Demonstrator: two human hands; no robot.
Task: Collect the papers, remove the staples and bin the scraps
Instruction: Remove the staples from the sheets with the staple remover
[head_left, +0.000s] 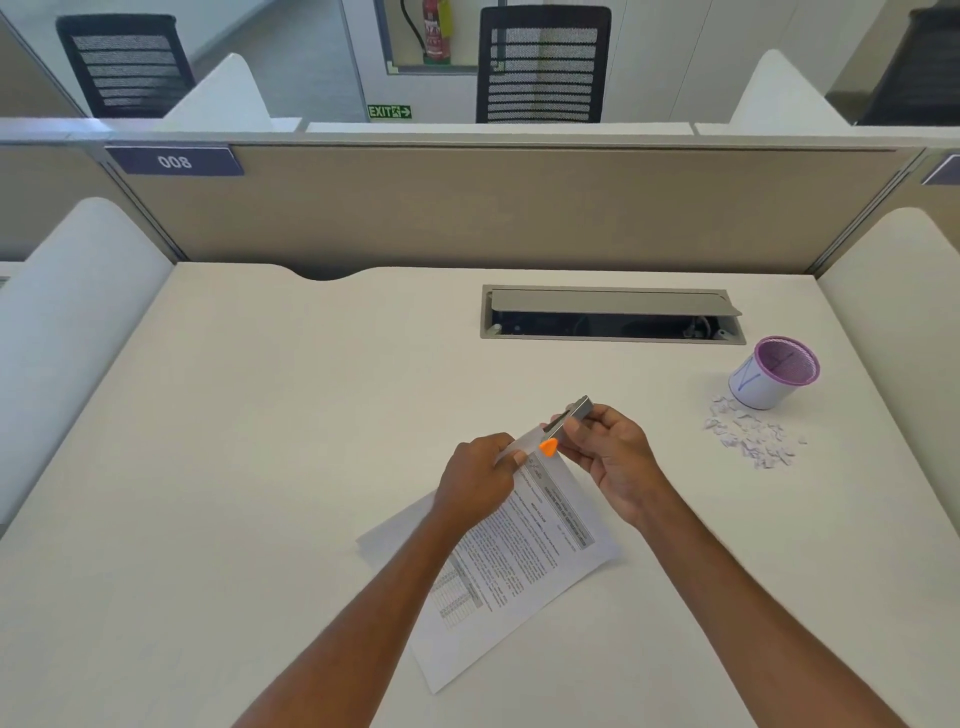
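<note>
A printed stack of papers (524, 551) lies at an angle in the middle of the desk. My left hand (480, 480) pinches its upper corner and lifts that corner off the desk. My right hand (613, 457) grips a grey metal staple remover (571, 415) with an orange tip (548, 446). The tip meets the lifted paper corner. A pile of small torn paper scraps (750, 436) lies on the desk to the right. Just behind the scraps stands a purple mesh cup (774, 371) wrapped in white paper.
An open grey cable tray (613, 314) is set into the desk at the back right. White side dividers (67, 312) flank the desk and a beige partition (467, 208) closes the back. Black office chairs stand beyond it.
</note>
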